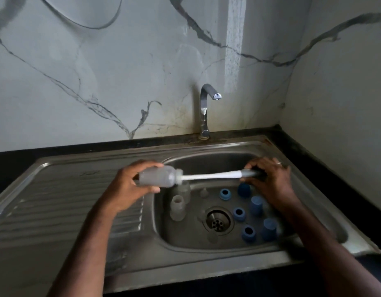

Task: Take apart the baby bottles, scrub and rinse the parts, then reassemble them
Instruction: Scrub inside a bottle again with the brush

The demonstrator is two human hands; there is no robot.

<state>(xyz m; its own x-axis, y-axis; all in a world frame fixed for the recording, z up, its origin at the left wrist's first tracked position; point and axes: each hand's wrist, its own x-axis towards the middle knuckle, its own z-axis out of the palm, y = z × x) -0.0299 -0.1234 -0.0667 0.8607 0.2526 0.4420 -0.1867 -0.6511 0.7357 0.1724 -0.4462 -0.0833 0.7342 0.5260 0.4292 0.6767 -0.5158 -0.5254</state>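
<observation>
From the head view, the person stands at a steel sink (309,213) with the faucet (206,103) showing no water running. The left hand (129,185) is wrapped around a clear bottle body (157,176), held on its side above the basin's left edge. The right hand (271,179) grips the handle end of a bottle brush (211,175), whose white shaft runs level into the bottle's open mouth, with the brush head inside.

Disassembly looks finished: two more clear bottle bodies (178,207) stand in the basin left of the drain (217,221), and blue collars and caps (238,214) are scattered loose to the drain's right. A small pale piece near the back, possibly a nipple (203,192), is too dim to identify with confidence.

The work appears to be in the scrubbing stage, on one bottle body. Whether the parts in the basin have been scrubbed cannot be told. Rinsing and reassembly seem to be still ahead, since nothing in view is screwed back together.
</observation>
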